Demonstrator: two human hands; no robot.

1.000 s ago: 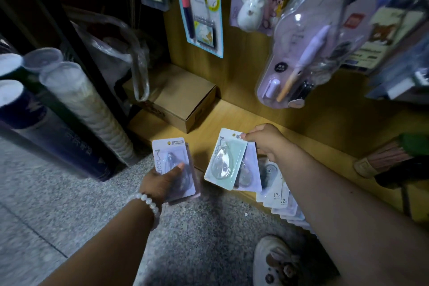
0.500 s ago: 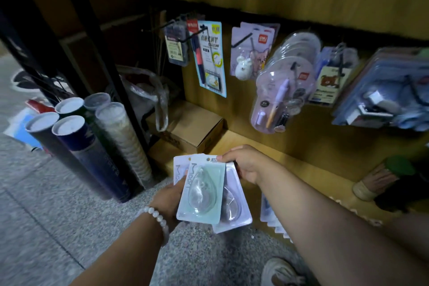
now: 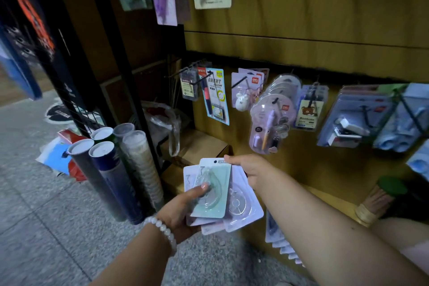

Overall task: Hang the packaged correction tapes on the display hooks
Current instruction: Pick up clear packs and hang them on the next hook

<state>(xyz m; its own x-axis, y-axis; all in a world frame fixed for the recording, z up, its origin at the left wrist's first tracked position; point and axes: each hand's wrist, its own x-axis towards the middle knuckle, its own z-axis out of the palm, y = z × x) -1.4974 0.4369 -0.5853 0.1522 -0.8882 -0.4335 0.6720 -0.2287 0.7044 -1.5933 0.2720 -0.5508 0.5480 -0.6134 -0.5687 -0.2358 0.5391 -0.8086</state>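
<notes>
Raised and fanned since before, correction tape packs [image 3: 214, 189] point hang-holes up, gripped by left hand [image 3: 180, 212] and right hand [image 3: 249, 169].

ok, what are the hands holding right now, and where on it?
Both hold one fanned stack of correction tape packs. Left hand supports it from below, thumb on the front blister; right hand grips the top right edge.

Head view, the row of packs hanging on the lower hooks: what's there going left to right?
Grey label pack → blue pen card → white mouse pack → round clear blister packs → bear-card pack → blue stapler packs.
</notes>
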